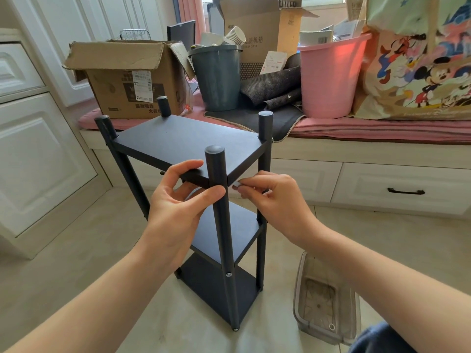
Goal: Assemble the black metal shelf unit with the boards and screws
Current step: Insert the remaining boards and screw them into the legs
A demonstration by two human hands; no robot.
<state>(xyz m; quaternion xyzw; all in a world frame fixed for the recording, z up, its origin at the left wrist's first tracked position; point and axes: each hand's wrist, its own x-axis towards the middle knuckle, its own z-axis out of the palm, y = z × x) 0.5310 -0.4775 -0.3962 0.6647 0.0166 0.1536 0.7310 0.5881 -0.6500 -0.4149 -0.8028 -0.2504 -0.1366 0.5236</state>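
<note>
A printed cartoon bag (418, 62) stands at the far right of the cushioned window bench (382, 129), its contents hidden. A tall cardboard box (267, 29) stands open at the back; an open brown carton (132, 77) sits at the bench's left end, with its inside out of sight. Just left of the bag, a pink bucket (328, 77) holds papers and boxes, and between it and the carton a grey bin (216, 77) is stuffed with paper cups (235, 35). Rolled dark mats (272, 87) lie between bin and bucket. On the tiled floor (89, 250), a clear plastic tub (323, 301) lies near the right forearm with a small washer-like ring (331, 326) inside.

The black shelf unit (193, 146) stands upright on the floor in front of the bench, three boards on four posts, blocking part of the drawers (405, 186). The nearest post (219, 212) carries a screw (229, 274) low down. The left hand (175, 207) grasps the top board's near edge, thumb across the post. The right hand (275, 200) pinches a small pale piece (237, 184) against that board's corner; what it is cannot be told.
</note>
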